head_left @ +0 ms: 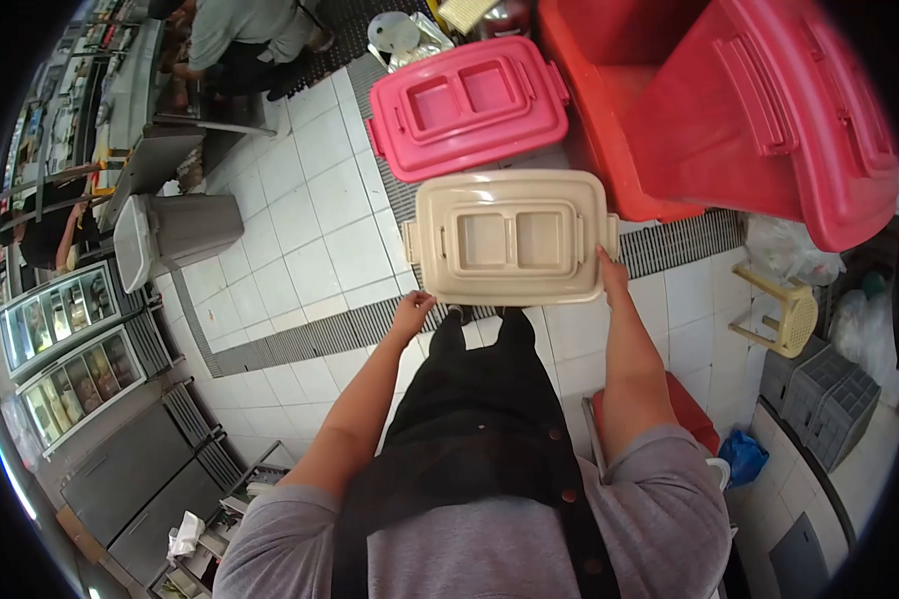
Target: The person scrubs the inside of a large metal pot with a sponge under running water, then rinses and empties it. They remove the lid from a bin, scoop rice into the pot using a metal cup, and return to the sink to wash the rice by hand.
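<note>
In front of my body a beige plastic lid faces up, with two square recesses in its raised middle. My right hand is closed on its right rim, thumb on top and the other fingers hidden beneath. Whether a tub is under the lid is hidden. By the lid's lower left corner is my left hand, fingers curled together; what they hold, if anything, is not clear. Just beyond lies a pink lid of similar shape.
A large red bin and a pink lidded tub stand at upper right. A grey bin is at left, near a person. A yellow stool and grey crates sit at right. Drain grating crosses the tiled floor.
</note>
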A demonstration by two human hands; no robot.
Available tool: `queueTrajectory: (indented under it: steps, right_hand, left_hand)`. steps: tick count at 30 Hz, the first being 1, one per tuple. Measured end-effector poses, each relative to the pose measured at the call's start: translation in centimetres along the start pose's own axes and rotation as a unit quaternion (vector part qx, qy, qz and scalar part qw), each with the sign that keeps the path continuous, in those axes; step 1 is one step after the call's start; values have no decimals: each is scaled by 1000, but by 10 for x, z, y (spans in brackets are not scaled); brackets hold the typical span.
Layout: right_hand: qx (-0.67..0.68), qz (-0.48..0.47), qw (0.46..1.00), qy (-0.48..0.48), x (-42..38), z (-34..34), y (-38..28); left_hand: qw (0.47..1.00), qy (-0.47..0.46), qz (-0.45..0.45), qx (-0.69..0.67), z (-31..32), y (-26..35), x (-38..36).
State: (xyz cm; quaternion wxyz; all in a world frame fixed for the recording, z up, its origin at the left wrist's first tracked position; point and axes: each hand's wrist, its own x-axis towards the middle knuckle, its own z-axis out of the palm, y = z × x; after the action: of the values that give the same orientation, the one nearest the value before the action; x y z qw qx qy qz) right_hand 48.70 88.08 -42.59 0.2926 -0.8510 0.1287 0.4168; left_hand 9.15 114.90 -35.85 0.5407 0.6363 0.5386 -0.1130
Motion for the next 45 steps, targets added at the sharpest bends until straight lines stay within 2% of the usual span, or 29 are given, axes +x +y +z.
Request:
queueTrajectory:
  steps: [1,3,5,7,9,11,13,15,16,18,20,21,23,24,26,28,31,33,36,41,43,45]
  right_hand:
    - [-33,5,999,0,-8,-5,-1]
    - [106,-79,991,-32,-59,-20,-19]
    - [262,-114,954,-90,-101,-21,-30]
    - [355,-83,923,-120,-171,-18,-68]
    - [371,-161,909,-102,-211,9,-80]
    - [369,-147,909,-128,-282,11,-125]
    - [314,-238,902,-174,-326,4,-157]
    - [312,-299,886,-166,-363,-23,-185]
    - [303,-345,872,-166,-380,-38,-196]
    - [370,-352,853,-105,-393,-85,-214]
    - [506,-323,798,-57,-411,-140,-239]
    - [556,-360,749,-27,-418,-163,-253]
    - [603,-408,685,-25,-413,-209,-275]
    - [623,-405,667,-52,-402,-232,-284]
    - [654,-452,606,-33,-384,-268,-316]
    - [670,-486,559,-52,-352,-309,-342]
    - [680,-480,553,-45,-290,-354,-377]
    - [709,-474,520,-41,-252,-369,-396]
    - [712,-472,517,-51,-236,-380,-420]
    - [727,-443,523,-40,-211,-383,-439]
    - [703,-388,596,11,-219,-377,-442]
    - [712,-365,600,-9,-205,-385,-444]
  left_hand:
    - [1000,0,-11,-20,-2,-2,0]
    - [992,-15,-95,-84,-11,-5,-4]
    - [965,-48,-191,-171,-22,-15,-11]
    - [916,-66,-270,-289,-28,-40,-8]
    - [871,-85,-342,-343,-32,-46,-7]
    - [826,-86,-371,-415,-36,-31,-12]
    - [770,-104,-374,-506,-42,0,-16]
    - [722,-118,-319,-603,-47,59,-31]
    - [727,-127,-309,-599,-49,70,-19]
    - [732,-150,-146,-648,-48,91,7]
    - [744,-175,-98,-638,-59,159,-7]
    - [747,-195,-74,-631,-66,173,-4]
    - [758,-204,-46,-618,-72,180,18]
    - [752,-196,-46,-627,-74,184,20]
    - [741,-189,-48,-642,-71,191,18]
    - [745,-189,-46,-638,-70,176,14]
    - [740,-163,-98,-645,-60,135,3]
    - [732,-109,-179,-649,-55,105,-6]
    - [709,-51,-217,-669,-55,73,-20]
    - [704,5,-197,-683,-67,67,-31]
    - [706,1,-170,-688,-71,74,-30]
    - [714,2,-158,-682,-73,85,-28]
